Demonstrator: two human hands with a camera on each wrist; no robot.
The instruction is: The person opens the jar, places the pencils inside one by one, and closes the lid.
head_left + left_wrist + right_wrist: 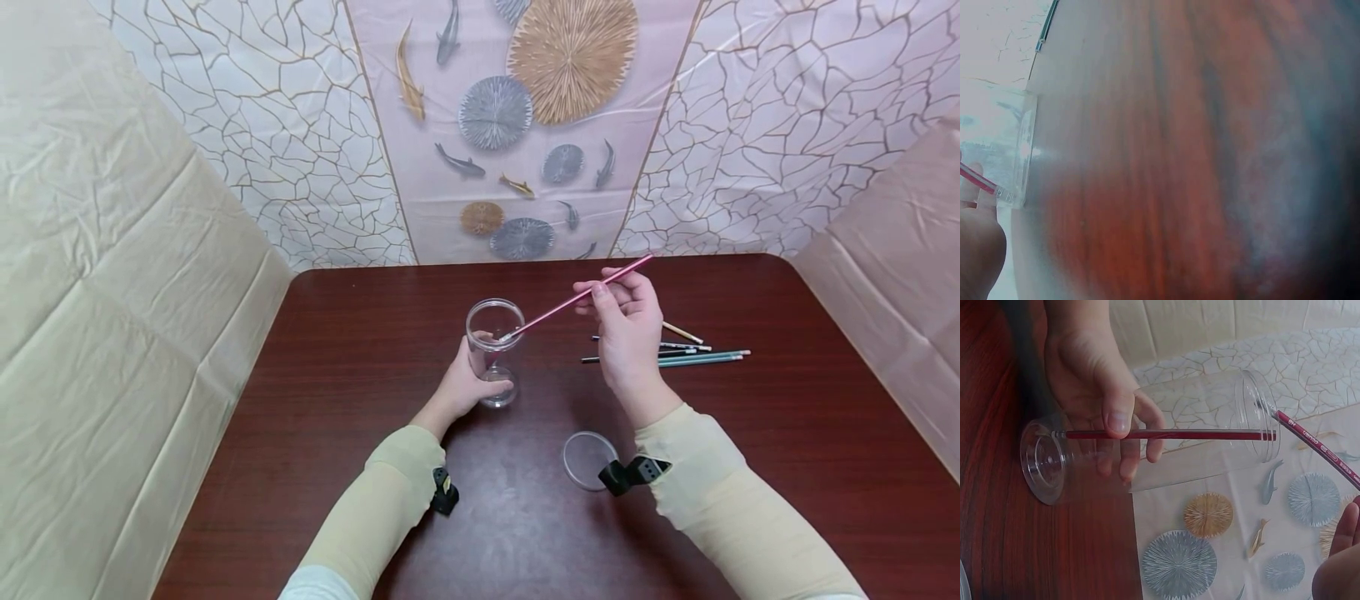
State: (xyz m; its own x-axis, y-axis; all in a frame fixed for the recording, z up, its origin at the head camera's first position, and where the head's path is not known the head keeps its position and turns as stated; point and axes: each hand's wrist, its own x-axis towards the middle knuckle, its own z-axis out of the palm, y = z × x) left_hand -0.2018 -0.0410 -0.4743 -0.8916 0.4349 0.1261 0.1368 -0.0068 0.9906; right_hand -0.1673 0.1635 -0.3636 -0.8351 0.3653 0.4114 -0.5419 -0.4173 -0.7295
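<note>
Dark tabletop beneath, hands grip clear jar and red pencil — slanting ferrule-down, leftward.

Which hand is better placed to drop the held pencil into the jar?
Right, I'd say: the right hand pinches the held pencil, its lower end at the jar's mouth. The left hand is busy holding the jar.

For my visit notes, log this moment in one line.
left hand: holds jar; right hand: holds pencil at jar's mouth; in jar: another pencil; lid: off
</note>
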